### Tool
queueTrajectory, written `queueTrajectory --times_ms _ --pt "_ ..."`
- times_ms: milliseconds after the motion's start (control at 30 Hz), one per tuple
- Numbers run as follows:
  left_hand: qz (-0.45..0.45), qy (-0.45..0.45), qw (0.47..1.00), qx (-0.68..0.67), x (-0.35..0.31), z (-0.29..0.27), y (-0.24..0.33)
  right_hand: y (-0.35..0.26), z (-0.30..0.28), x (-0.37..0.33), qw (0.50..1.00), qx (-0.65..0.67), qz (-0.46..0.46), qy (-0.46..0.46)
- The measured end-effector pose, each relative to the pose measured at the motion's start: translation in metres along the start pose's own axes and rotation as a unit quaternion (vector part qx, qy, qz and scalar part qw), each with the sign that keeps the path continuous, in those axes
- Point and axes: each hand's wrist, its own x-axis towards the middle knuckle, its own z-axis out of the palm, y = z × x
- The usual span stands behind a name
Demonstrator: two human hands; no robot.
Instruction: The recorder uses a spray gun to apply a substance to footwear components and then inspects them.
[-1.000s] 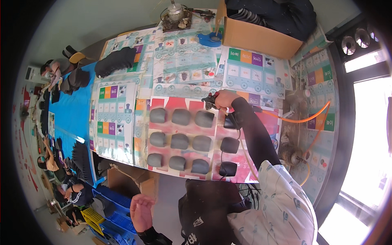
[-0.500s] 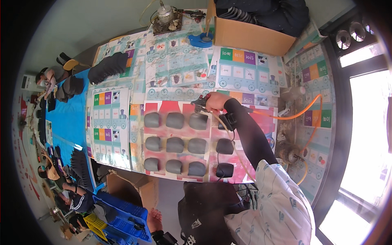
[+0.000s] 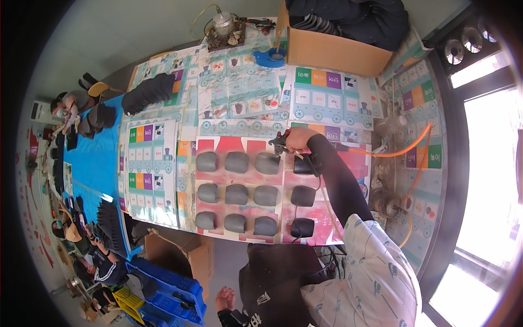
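My right hand grips a dark spray gun above the upper row of pads, its nozzle end towards the left. An orange hose runs off to the right of the wrist, and a thin pale tube hangs below the hand. Rows of dark grey curved pads lie on a red and white printed sheet. The rightmost pads look blacker and glossier than the greyish ones. My left hand hangs below the table edge, empty, fingers loosely apart.
An open cardboard box of dark pieces stands at the back right, near a blue tape dispenser and a metal pot. Blue crates and another carton sit lower left. Other people work along a blue-covered table.
My right hand and the spray gun have shifted right and slightly nearer, towards the rightmost column. My left hand has moved a little right and lower. The view has shifted slightly.
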Motion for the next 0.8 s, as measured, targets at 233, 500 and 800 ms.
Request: queueTrajectory --times_ms 233,500,800 --pt "0.011 0.021 0.999 0.021 0.005 -0.001 -0.001 0.006 -0.001 -0.006 0.997 0.057 0.002 0.046" --pt "0.006 0.013 1.0 0.002 0.015 -0.003 -0.003 0.015 0.002 -0.008 0.998 0.06 0.033 0.004" --pt "-0.009 -0.003 1.0 -0.012 0.022 -0.014 -0.01 -0.003 0.005 -0.035 0.998 0.06 0.025 -0.004"
